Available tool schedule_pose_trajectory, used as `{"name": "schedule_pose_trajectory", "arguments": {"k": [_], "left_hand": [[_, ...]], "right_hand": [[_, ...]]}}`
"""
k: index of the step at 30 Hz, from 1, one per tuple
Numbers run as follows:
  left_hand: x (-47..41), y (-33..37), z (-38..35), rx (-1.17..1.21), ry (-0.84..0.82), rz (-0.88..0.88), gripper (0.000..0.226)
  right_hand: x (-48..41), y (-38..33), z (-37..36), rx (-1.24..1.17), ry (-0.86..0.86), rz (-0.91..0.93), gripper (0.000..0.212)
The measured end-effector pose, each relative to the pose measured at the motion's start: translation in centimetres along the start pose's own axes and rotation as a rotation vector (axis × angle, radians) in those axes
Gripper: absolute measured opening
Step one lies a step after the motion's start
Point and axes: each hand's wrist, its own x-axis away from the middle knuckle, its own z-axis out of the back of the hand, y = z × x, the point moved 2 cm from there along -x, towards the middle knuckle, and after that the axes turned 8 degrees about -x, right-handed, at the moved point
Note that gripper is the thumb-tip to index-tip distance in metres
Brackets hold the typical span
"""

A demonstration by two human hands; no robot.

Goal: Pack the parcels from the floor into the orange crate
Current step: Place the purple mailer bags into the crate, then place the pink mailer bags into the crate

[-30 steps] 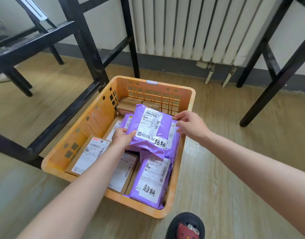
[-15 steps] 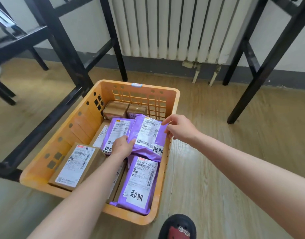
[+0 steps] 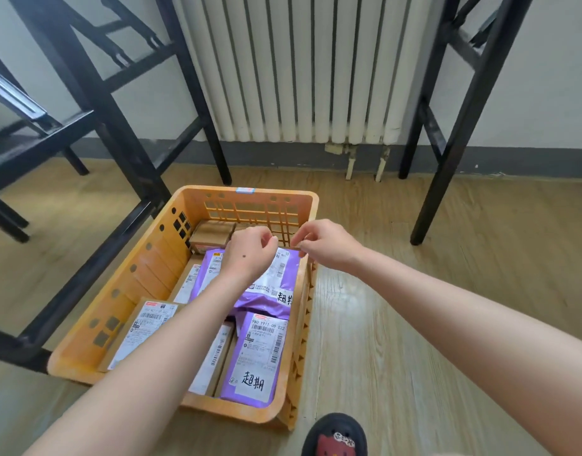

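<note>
Left hand point(image 3: 250, 255) and right hand point(image 3: 329, 246) pinch the far edge of a purple parcel point(image 3: 271, 286) lying atop others in the orange crate point(image 3: 135, 291).

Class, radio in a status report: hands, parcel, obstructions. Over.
Right hand pinches far edge of top purple parcel; left hand curled beside it, grip unclear. Parcel lies inside orange crate. Black frame left of crate, not obstructing.

A white radiator point(image 3: 299, 67) sits between black metal frames point(image 3: 108, 126), a black slipper point(image 3: 335, 432) on the wood floor point(image 3: 480, 258).
</note>
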Motion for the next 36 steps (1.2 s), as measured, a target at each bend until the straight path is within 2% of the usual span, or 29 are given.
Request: {"name": "schedule_pose_trajectory", "arguments": {"k": [8,16,23,27,31,36], "left_hand": [[0.6,9.5,2.9,0.035,0.08,-0.18,0.023],[2.0,23.5,1.1,0.062,0.053,-0.456,0.02],[3.9,35.7,-7.0,0.044,-0.084,-0.627,0.023],[6.5,41.8,-12.8,-0.068,-0.157,-0.8,0.025],[8.6,45.7,-18.7,-0.152,-0.23,-0.951,0.02],[11.1,48.0,-25.0,-0.226,-0.345,-1.021,0.017]], "right_hand": [[5.5,-0.7,7.4,0.201,0.07,0.045,0.019],[13.1,5.3,16.0,0.191,0.272,-0.065,0.023],[18.5,15.3,21.4,0.157,0.401,-0.254,0.019],[22.0,22.0,23.5,0.129,0.483,-0.375,0.029],[24.5,28.7,24.8,0.116,0.578,-0.477,0.03],[26.8,36.9,24.0,0.118,0.631,-0.6,0.025]]}}
